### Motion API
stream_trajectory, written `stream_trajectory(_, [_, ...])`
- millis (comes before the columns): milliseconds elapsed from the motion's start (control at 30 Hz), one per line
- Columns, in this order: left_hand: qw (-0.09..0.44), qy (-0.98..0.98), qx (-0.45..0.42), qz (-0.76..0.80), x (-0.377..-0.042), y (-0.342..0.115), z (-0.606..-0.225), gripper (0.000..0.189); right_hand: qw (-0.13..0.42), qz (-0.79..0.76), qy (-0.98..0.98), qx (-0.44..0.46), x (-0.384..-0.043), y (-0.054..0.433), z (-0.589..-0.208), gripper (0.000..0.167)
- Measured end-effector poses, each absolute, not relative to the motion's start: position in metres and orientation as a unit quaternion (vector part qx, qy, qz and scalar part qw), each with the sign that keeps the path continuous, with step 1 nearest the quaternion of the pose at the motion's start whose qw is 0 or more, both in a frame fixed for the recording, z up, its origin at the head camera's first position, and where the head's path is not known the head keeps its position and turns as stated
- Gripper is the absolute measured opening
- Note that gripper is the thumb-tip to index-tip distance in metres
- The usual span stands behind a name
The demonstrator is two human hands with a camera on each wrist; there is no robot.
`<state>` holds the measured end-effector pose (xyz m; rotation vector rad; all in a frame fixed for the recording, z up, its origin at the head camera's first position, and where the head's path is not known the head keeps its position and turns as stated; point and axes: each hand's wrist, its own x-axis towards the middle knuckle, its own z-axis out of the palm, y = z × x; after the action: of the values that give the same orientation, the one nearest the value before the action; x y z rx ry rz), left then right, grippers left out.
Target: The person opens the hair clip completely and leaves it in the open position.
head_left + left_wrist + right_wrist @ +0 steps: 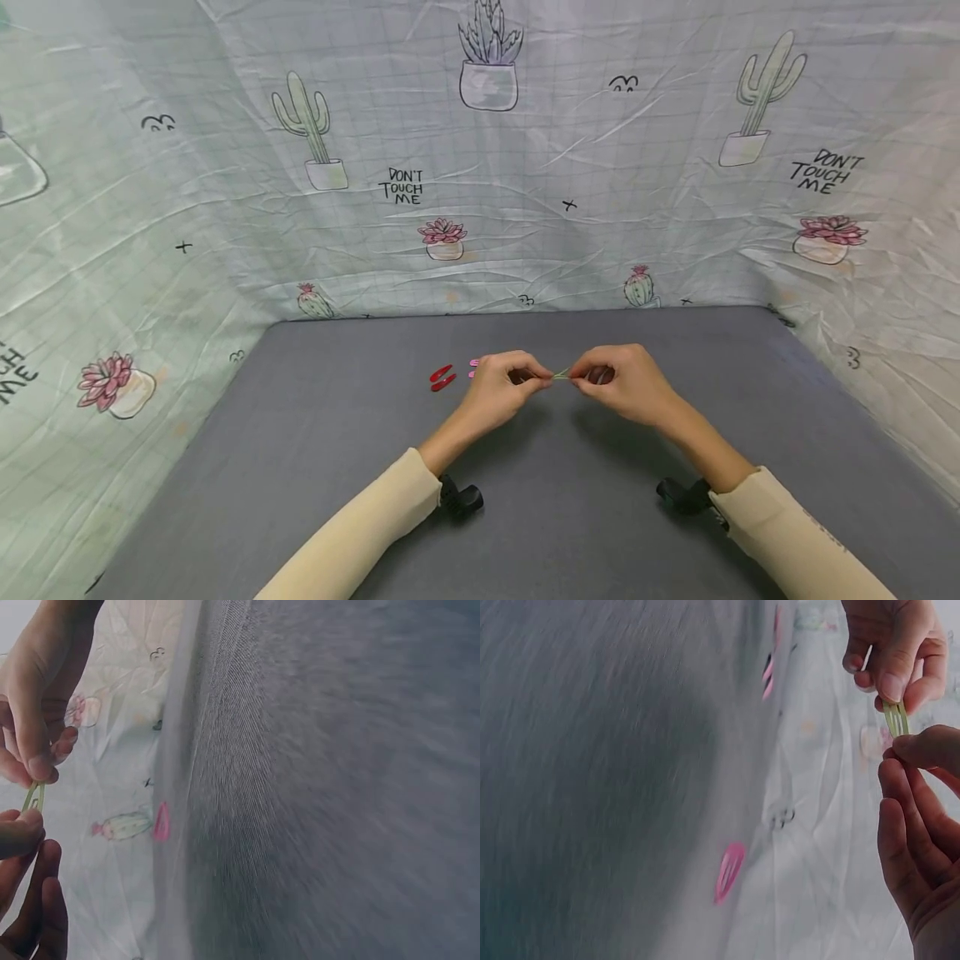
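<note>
A light green snap hair clip (561,375) is held in the air over the grey table, stretched between both hands. My left hand (501,383) pinches one end of it between thumb and fingertips. At the other end, the thumb and index finger of my right hand (628,383) pinch it. Slots between the narrow strips of the green hair clip (896,718) show in the right wrist view; its two ends are covered by fingertips. Two red hair clips (443,382) lie on the table left of my left hand. Pink hair clips (474,363) beside them are partly hidden behind that hand.
The grey table (322,467) ends at the back against a pale curtain (525,167) printed with cacti. One pink clip (730,872) lies apart from the others in the right wrist view. Black wrist cameras (463,500) sit below both cream sleeves (360,525).
</note>
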<state>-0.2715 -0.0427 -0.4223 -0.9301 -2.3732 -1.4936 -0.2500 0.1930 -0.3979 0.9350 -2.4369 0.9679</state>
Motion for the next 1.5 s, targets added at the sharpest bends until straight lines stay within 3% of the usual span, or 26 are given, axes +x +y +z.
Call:
stream_trajectory(400, [0.067, -0.843, -0.255, -0.47, -0.291, 0.019, -0.424, 0.006, 0.141, 0.308, -0.901, 0.272, -0.266, 0.242, -0.395, 0.009])
stream_trajectory(633, [0.044, -0.879, -0.224, -0.418, -0.3, 0.041, -0.43, 0.01, 0.071, 0.288, -0.928, 0.225, -0.275, 0.257, -0.402, 0.008])
stream_trajectory(1067, [0.019, -0.91, -0.211, -0.357, -0.312, 0.047, -0.442, 0.007, 0.002, 0.261, -0.942, 0.211, -0.293, 0.256, -0.422, 0.009])
stream_trajectory(1500, [0.023, -0.915, -0.212, -0.343, -0.314, 0.047, -0.443, 0.005, 0.001, 0.263, -0.944, 0.198, -0.297, 0.25, -0.425, 0.008])
